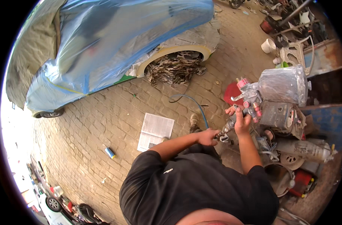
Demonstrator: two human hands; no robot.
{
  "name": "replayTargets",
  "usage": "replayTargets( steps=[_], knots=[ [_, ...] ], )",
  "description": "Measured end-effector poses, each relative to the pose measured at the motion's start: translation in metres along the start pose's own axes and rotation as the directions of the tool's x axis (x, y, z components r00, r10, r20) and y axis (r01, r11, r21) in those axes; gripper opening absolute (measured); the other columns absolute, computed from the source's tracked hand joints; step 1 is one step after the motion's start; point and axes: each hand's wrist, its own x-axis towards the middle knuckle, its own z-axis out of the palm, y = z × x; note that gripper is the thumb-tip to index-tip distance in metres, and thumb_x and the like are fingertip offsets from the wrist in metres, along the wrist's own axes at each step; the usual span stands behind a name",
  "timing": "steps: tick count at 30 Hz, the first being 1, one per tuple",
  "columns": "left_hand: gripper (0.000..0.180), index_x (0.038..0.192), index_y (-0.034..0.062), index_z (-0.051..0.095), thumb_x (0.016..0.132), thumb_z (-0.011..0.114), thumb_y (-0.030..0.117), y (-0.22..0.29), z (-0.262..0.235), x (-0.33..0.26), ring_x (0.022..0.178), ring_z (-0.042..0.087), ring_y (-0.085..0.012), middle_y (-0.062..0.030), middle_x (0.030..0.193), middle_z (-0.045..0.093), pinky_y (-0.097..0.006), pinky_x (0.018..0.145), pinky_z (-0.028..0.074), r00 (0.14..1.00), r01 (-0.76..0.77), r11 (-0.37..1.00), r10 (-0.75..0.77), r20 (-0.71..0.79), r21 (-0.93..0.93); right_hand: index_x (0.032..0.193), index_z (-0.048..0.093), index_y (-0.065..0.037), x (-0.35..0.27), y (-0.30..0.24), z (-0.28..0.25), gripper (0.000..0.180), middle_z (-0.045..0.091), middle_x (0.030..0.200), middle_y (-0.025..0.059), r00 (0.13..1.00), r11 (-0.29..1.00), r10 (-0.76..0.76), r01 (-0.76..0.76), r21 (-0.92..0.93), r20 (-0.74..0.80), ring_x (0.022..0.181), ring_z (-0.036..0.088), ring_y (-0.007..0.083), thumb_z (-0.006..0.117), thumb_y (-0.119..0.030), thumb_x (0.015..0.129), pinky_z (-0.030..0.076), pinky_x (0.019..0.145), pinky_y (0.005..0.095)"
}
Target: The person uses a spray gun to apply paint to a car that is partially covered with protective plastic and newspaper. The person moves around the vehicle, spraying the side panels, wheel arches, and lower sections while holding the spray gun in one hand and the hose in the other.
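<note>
My right hand (241,123) is closed round the grip of a paint spray gun (250,98), its thumb pointing up. A large, smeared, translucent cup (283,87) is fixed to the gun and lies tilted to the right. Red knobs show on the gun's metal body. My left hand (207,137) is wrapped round the hose end just below the gun's handle, where a metal fitting (226,128) joins them. From there a blue air hose (201,108) curves away over the paving. Part of the grip is hidden behind my right fingers.
A car draped in blue plastic film (103,45) stands ahead, its wheel wrapped in camouflage cloth (174,67). Newspaper (156,129) and a small blue-and-white object (109,152) lie on the brick paving. At right are a battery-like box (278,114), a grey cylinder (306,149) and a white bucket (268,45).
</note>
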Motion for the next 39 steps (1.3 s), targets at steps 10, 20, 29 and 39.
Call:
replayTargets(
  steps=[10, 20, 29, 39],
  knots=[
    [0.022, 0.096, 0.0094, 0.064, 0.075, 0.064, 0.018, -0.188, -0.011, 0.058, 0.092, 0.062, -0.0397, -0.0189, 0.091, 0.066, -0.048, 0.080, 0.049, 0.937, 0.345, 0.886, -0.342, -0.066, 0.311, 0.123, 0.051, 0.001, 0.047, 0.130, -0.107, 0.025, 0.058, 0.079, 0.0078, 0.972, 0.974, 0.225, -0.223, 0.039, -0.064, 0.071, 0.056, 0.0144, 0.044, -0.009, 0.101, 0.048, 0.067, 0.0289],
    [0.024, 0.104, 0.0092, 0.064, 0.085, 0.050, 0.010, -0.321, -0.187, -0.046, 0.100, 0.065, -0.0323, -0.0161, 0.103, 0.068, -0.046, 0.092, 0.046, 0.439, 0.740, 0.108, -0.825, -0.355, 0.664, 0.105, 0.062, -0.002, 0.141, 0.245, -0.259, 0.024, 0.062, 0.108, 0.0040, 0.929, 0.850, 0.306, -0.365, -0.379, -0.208, 0.078, 0.061, 0.0140, 0.051, -0.022, 0.100, 0.049, 0.068, 0.0320],
    [0.024, 0.111, 0.0129, 0.064, 0.090, 0.054, 0.016, -0.437, -0.218, -0.136, 0.112, 0.060, -0.0302, -0.0092, 0.115, 0.065, -0.044, 0.092, 0.049, -0.015, 0.867, -0.332, -0.763, -0.646, 0.371, 0.120, 0.054, -0.004, 0.200, 0.478, -0.237, 0.022, 0.059, 0.080, 0.0039, 0.864, 0.874, 0.462, -0.482, -0.059, -0.201, 0.063, 0.054, 0.0099, 0.047, -0.009, 0.099, 0.044, 0.057, 0.0267],
    [0.041, 0.090, -0.0004, 0.067, 0.088, 0.058, 0.039, -0.606, -0.234, -0.069, 0.086, 0.065, -0.0393, -0.0219, 0.087, 0.068, -0.047, 0.077, 0.050, 0.315, 0.911, 0.281, -0.946, -0.072, 0.302, 0.113, 0.055, -0.004, 0.272, 0.702, -0.240, 0.023, 0.060, 0.090, 0.0062, 0.986, 0.970, 0.139, -0.154, -0.186, -0.095, 0.080, 0.057, 0.0180, 0.057, -0.013, 0.093, 0.046, 0.073, 0.0323]
  ],
)
